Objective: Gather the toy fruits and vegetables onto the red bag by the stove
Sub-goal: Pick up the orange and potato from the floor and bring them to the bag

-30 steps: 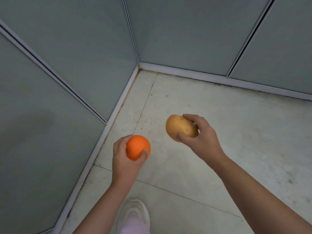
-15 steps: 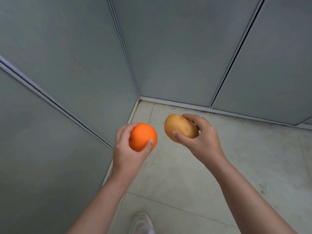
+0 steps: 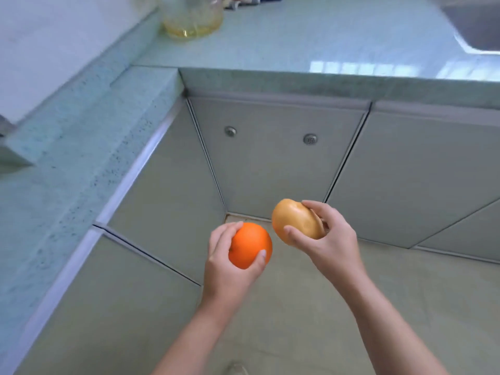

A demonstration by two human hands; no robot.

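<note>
My left hand [image 3: 224,269] grips a toy orange [image 3: 247,244], fingers and thumb curled round it. My right hand [image 3: 330,239] holds a brown toy potato [image 3: 293,219] between thumb and fingers. Both are raised side by side in front of the corner of the grey cabinets, below the level of the countertop. No red bag or stove shows in this view.
A pale green speckled countertop [image 3: 311,39] wraps round the corner, running along the left [image 3: 54,169] too. A clear oil bottle [image 3: 192,17] stands at the back. A sink edge [image 3: 476,31] shows at top right. Grey cabinet doors [image 3: 270,163] stand below.
The view has swung upward from the floor corner to the countertop. Both hands have risen with the orange and the potato still held.
</note>
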